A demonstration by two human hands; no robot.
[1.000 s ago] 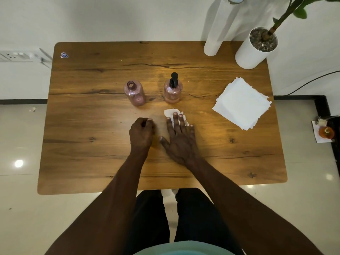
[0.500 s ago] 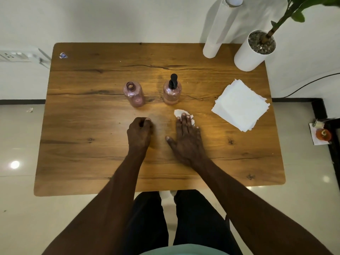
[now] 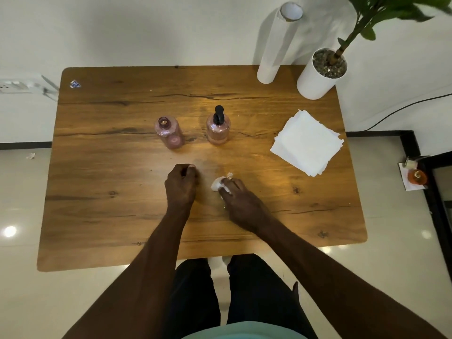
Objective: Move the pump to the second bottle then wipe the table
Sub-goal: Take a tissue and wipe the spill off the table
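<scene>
Wooden table (image 3: 102, 182): pump (image 3: 218, 115) sits on the right pink bottle (image 3: 217, 129); left bottle (image 3: 169, 133) open. Right hand (image 3: 241, 203) fingers press a crumpled tissue (image 3: 219, 184) to the table. Left hand (image 3: 181, 185) clenched, resting beside.

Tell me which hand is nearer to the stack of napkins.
Right. The right hand, pressing a crumpled tissue to the table, lies nearer the stack of napkins. The left hand rests as a fist farther away, beyond the right one.
</scene>
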